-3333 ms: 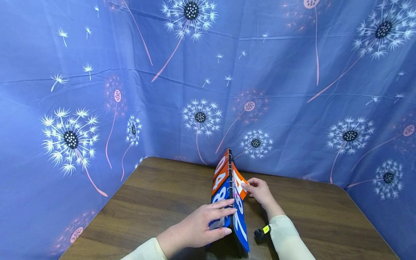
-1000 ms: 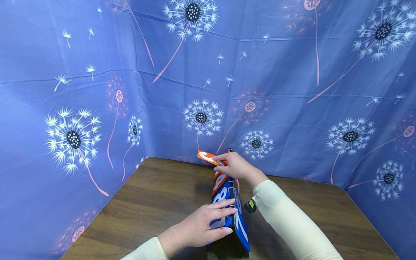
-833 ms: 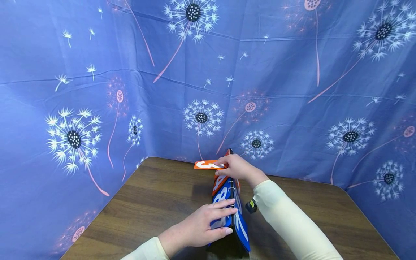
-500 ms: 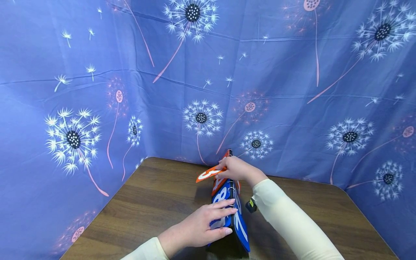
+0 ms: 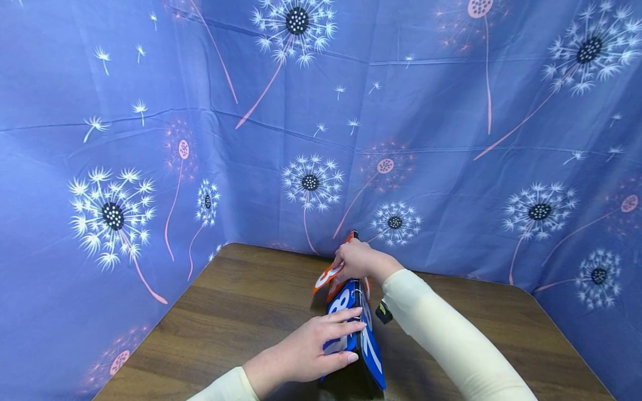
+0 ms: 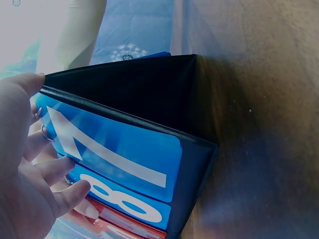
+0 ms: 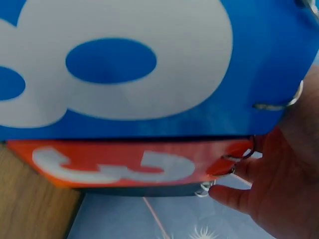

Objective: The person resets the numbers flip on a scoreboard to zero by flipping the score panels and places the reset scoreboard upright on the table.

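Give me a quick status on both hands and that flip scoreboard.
Left hand flat on the blue cards, steadying the scoreboard. Right hand pinches an orange card at the far end, partway over. Nothing in the way.

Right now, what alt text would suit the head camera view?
Two hands work a tabletop flip scoreboard: the left hand steadies its blue cards, the right hand turns an orange number card over the top rings. Wooden table, dandelion-print curtain.

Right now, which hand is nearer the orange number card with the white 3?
Right. The right hand holds the orange number card at its ring edge; the left hand rests on the blue cards nearer the person.
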The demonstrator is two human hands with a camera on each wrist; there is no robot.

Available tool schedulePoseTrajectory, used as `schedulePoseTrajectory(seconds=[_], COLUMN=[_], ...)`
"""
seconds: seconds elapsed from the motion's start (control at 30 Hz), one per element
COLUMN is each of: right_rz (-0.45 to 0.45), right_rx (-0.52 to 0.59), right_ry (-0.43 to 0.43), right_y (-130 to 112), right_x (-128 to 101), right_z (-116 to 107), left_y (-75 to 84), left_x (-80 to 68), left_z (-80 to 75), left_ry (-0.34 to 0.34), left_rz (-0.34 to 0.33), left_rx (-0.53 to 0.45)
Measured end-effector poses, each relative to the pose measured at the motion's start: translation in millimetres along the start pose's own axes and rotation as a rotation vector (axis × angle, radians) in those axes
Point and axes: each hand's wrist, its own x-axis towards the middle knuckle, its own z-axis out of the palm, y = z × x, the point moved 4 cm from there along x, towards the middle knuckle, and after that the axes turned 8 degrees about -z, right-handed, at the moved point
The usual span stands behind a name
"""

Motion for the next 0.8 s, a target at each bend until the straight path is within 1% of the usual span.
schedulePoseTrajectory(seconds=[0.23,0.4,0.57,0.6,0.67,0.73,0.8], right_rz=[0.052,0.092,0.143,0.132,0.075,0.016,-0.037], right_rx=[-0.009,-0.010,0.002,0.027,0.120,0.228,0.362], right_ry=[-0.016,-0.056,-0.081,-0.077,-0.033,0.044,0.150], right_y=[4,4,4,4,4,7,13], right_x=[1,2,2,1,-2,-7,-15], right_z=[2,3,4,4,1,-2,-5], left_y=[0.3,0.1,-0.4,-0.4,-0.8,-0.8,-1.0], left_x=[-0.5,-0.4,0.0,0.1,-0.1,0.0,-0.2], left_z=[0.1,0.6,0.5,0.4,0.2,0.2,0.2], left_ry=[0.000,-0.004,0.002,0.005,0.003,-0.002,-0.006], left_rz=[-0.004,-0.017,-0.006,-0.002,-0.003,-0.008,-0.015], left_rx=[0.013,0.002,-0.002,-0.002,-0.006,-0.010,-0.015])
